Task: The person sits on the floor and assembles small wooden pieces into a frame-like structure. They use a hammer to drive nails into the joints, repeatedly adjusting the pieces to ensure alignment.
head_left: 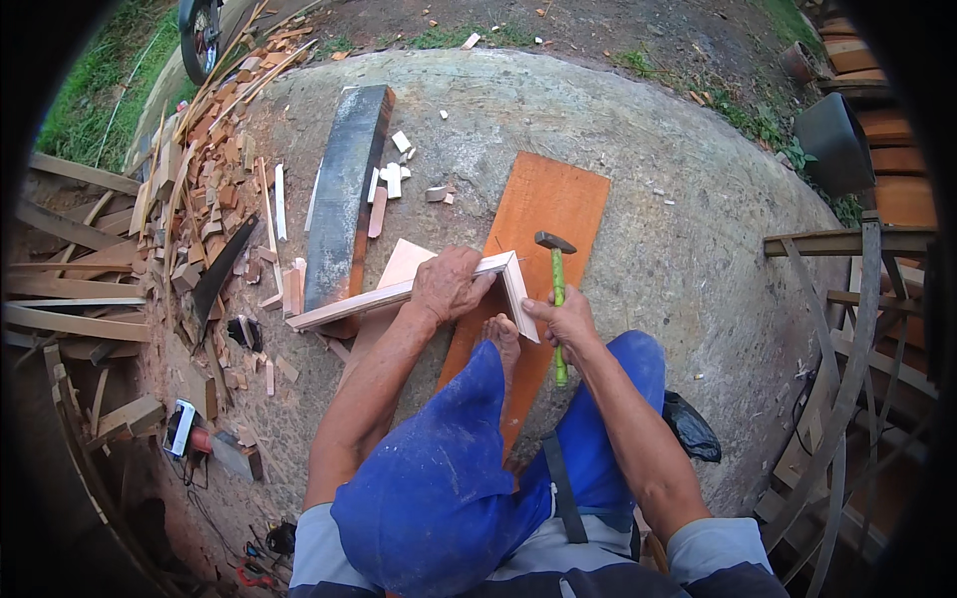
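Observation:
Two pale wooden mouldings meet at a mitred corner, forming an angled frame piece [374, 299] with one long arm and one short. Around the long arm, near the corner, my left hand [447, 287] is closed. What looks like a thin nail [498, 243] sticks out by the corner. My right hand [566, 319] grips a hammer [557, 289] by its green handle, head upward, its thumb and fingers close against the short arm. Below the corner lies an orange-brown board [556, 204], with my bare foot [502, 339] on it, near the short arm.
A dark, weathered plank [344, 189] lies left of the board, beside small white offcuts [393, 179]. Farther left are a handsaw [221, 274], heaped wood scraps [214, 189] and a power tool [189, 439]. A black bag [690, 429] sits by my right knee; a grey bucket [835, 145] stands far right.

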A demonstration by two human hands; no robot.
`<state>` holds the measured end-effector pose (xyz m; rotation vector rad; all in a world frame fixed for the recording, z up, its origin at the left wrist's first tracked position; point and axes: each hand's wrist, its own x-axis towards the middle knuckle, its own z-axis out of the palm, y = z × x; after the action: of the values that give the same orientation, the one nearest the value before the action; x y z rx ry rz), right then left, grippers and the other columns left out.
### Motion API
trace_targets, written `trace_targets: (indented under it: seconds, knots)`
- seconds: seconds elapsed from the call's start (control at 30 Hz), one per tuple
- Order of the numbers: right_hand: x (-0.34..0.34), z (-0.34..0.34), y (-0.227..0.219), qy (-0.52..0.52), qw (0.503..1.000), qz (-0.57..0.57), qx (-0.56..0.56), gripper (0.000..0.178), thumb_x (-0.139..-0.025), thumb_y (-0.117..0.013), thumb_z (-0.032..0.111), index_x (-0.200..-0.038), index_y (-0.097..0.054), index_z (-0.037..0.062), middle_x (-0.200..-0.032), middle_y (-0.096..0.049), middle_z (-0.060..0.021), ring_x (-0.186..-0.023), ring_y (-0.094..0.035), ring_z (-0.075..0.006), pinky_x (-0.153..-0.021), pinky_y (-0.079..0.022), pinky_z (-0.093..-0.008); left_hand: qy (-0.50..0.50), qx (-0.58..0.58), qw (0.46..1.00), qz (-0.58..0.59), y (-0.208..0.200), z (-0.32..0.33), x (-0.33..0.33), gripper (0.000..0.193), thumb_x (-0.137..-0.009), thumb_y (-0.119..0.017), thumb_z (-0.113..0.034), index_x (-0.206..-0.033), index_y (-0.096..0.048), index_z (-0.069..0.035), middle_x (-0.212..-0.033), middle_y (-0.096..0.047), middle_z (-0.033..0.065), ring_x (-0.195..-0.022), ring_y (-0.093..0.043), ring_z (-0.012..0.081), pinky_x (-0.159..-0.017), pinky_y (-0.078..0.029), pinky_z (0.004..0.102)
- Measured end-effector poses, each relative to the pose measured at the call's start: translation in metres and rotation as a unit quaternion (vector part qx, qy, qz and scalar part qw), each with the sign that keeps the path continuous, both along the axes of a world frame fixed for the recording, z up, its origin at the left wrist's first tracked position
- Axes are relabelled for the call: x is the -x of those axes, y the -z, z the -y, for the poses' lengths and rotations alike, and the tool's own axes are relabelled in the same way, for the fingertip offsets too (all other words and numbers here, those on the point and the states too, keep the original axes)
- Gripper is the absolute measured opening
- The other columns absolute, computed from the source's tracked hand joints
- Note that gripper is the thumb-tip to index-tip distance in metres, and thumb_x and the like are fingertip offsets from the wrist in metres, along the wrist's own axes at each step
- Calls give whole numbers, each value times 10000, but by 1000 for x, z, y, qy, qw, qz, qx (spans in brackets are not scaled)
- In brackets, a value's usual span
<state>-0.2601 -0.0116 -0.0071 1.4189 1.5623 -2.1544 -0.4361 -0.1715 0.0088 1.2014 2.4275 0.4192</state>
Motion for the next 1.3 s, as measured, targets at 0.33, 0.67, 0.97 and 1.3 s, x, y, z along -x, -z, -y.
trace_targets:
  seconds: [0.33, 0.67, 0.97, 1.3]
  knots:
    - [6, -33, 8, -90, 992, -18, 89, 460, -828, -901, 186, -995, -482, 94, -693, -538, 7, -411, -466, -74, -333, -354, -237, -145, 115, 983, -10, -16, -35, -44, 1032, -721, -741, -775, -1266, -570, 85, -1322, -528, 221, -1380, -413, 390, -1200, -136, 704]
    - [17, -40, -4, -109, 989, -14, 102, 279, -985, -750, 255, -996, -549, 61, -798, -679, -72, -385, -444, -50, -327, -332, -208, -199, 42, 979, 13, 2, -35, -49, 909, -746, -740, -680, -1207, -573, 86, -1227, -518, 195, -1303, -416, 379, -1177, -135, 641]
    - [6, -17, 12, -56, 998, -33, 23, 396, -932, -814, 275, -1071, -496, 83, -712, -587, 4, -423, -488, -55, -345, -340, -209, -154, -36, 976, -149, 4, 38, -28, 511, -869, -783, -344, -1300, -641, -110, -1300, -619, 116, -1207, -558, 310, -1143, -253, 553]
    - [-59, -9, 0, 15, 997, -40, -66, 291, -990, -748, 283, -1025, -533, 89, -579, -522, 35, -388, -452, -59, -343, -344, -209, -40, -77, 993, -80, 16, 9, -43, 261, -841, -783, -313, -997, -665, -140, -974, -674, 42, -1021, -635, 254, -964, -397, 469]
